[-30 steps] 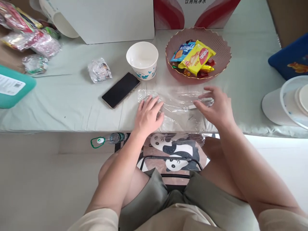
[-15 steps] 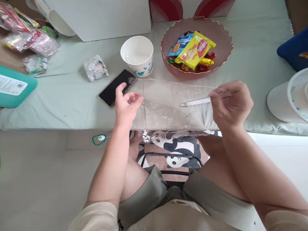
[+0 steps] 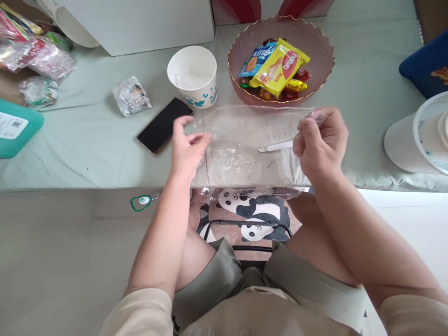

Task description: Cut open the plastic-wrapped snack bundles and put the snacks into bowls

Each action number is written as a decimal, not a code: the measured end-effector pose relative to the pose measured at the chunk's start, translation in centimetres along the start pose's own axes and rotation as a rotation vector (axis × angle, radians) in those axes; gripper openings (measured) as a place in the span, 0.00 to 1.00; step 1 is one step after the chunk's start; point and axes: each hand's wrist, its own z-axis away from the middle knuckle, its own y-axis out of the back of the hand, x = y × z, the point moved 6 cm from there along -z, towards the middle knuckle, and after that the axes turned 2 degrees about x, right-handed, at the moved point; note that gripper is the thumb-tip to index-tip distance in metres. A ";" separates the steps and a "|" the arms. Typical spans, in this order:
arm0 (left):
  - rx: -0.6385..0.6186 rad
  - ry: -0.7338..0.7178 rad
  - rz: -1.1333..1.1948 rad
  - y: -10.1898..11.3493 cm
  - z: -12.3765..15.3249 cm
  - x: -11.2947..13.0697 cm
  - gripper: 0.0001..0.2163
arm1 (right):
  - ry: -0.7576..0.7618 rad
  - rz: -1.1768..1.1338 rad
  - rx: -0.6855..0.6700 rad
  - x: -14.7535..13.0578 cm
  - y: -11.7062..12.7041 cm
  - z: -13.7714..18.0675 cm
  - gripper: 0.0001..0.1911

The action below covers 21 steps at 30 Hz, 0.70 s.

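Because it is gripped at both upper corners, the clear plastic bag [image 3: 245, 135] lies stretched wide and nearly flat across the near part of the surface [image 3: 87, 144], with its lower edge hanging just over the front rim. The left hand [image 3: 185, 151] pinches the bag's left edge, thumb and fingers [image 3: 202, 137] drawn close on the film. The right hand [image 3: 320, 142] has its fingers [image 3: 304, 131] curled tight on the right corner, lifting it slightly. A thin white strip [image 3: 276, 147] shows through or on the film near the right hand. Everything else sits beyond the bag, within reach but off it: a black smartphone [image 3: 164, 124] just beside the left hand, a white paper cup with blue print [image 3: 192, 74], and a pink ribbed bowl with a gold rim [image 3: 320, 56] heaped with bright snack packets [image 3: 278, 65]. A crumpled clear wrapper [image 3: 131, 95] lies further left. The surface is draped in pale green cloth, with a white box [image 3: 140, 23] at the back and stacked white paper ware [image 3: 413, 140] on the right. Below, a panda-print seat [image 3: 252, 214] shows between the person's knees.
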 end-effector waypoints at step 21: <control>0.196 -0.047 0.153 1.4 -0.5 1.8 0.09 | -0.321 0.084 -0.134 2.1 1.4 -0.8 0.27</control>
